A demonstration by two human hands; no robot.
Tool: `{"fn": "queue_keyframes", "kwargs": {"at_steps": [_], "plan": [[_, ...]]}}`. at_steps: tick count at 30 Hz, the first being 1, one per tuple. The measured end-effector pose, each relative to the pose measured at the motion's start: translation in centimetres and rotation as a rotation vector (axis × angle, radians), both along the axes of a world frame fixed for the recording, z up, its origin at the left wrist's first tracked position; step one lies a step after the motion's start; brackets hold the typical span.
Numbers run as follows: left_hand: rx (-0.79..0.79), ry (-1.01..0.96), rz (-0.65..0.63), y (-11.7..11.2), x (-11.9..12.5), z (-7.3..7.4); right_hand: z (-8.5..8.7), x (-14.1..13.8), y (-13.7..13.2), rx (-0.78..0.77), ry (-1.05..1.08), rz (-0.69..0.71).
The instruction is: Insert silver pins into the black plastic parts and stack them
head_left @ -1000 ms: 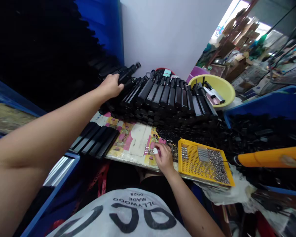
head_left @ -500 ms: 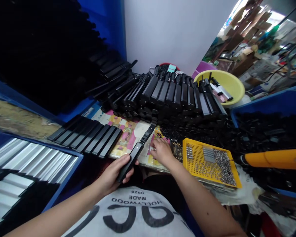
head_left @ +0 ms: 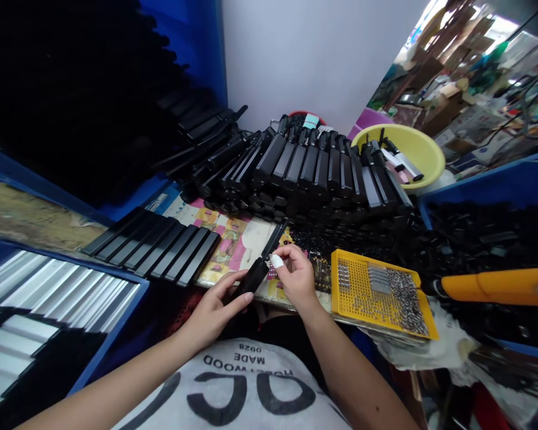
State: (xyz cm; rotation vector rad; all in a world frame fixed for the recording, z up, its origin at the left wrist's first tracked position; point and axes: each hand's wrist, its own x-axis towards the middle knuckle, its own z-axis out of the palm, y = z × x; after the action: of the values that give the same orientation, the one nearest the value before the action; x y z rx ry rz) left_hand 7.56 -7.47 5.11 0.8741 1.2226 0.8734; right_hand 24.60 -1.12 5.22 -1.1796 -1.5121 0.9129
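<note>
My left hand [head_left: 219, 303] is wrapped round a long black handle-like piece [head_left: 253, 278], which slants up and away over the worktable edge. A narrower black strip [head_left: 274, 237] shows beyond its far end. With thumb and fingers pinched together, my right hand [head_left: 299, 279] is at that far end; something white covers its thumb tip. What the pinch holds is too small to make out. Several small shiny metal parts [head_left: 272, 270] lie on the table just under the right fingers.
A yellow perforated tray [head_left: 358, 301] of small metal pins stands right. Black pieces [head_left: 161, 245] lie in a row left, and a big stack [head_left: 309, 164] rises behind. Blue crates [head_left: 112, 334] with silver parts, a yellow basin [head_left: 424, 149] and an orange tool [head_left: 497, 286] surround the table.
My right hand has risen from the tabletop to the far end of the black piece. My left hand has rolled the piece over, so a darker face shows, and its thumb now lies along the near side.
</note>
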Motion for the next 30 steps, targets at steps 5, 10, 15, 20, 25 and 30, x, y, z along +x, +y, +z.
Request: {"fn": "queue_keyframes", "kwargs": {"at_steps": [5,10,15,20,25,30], "plan": [[0.217,0.257,-0.023,-0.3,-0.1,-0.7,-0.2,0.1,-0.4,0.049,-0.102,-0.025],[0.425,0.410,-0.063,-0.3,0.4,-0.4,-1.4,-0.8,-0.8,-0.200,0.294,-0.010],[0.427,0.343,-0.111,0.3,0.5,0.8,-1.4,-1.0,-1.6,-0.421,0.632,0.203],[0.083,0.165,-0.227,0.6,-1.3,2.4,-0.2,5.6,1.0,-0.400,0.487,0.243],[-0.193,-0.004,-0.526,0.8,-0.9,3.4,1.4,7.3,2.6,-0.215,0.497,0.246],[-0.180,0.090,-0.576,0.8,1.7,3.4,-0.4,1.1,-0.6,-0.319,0.503,0.352]]}}
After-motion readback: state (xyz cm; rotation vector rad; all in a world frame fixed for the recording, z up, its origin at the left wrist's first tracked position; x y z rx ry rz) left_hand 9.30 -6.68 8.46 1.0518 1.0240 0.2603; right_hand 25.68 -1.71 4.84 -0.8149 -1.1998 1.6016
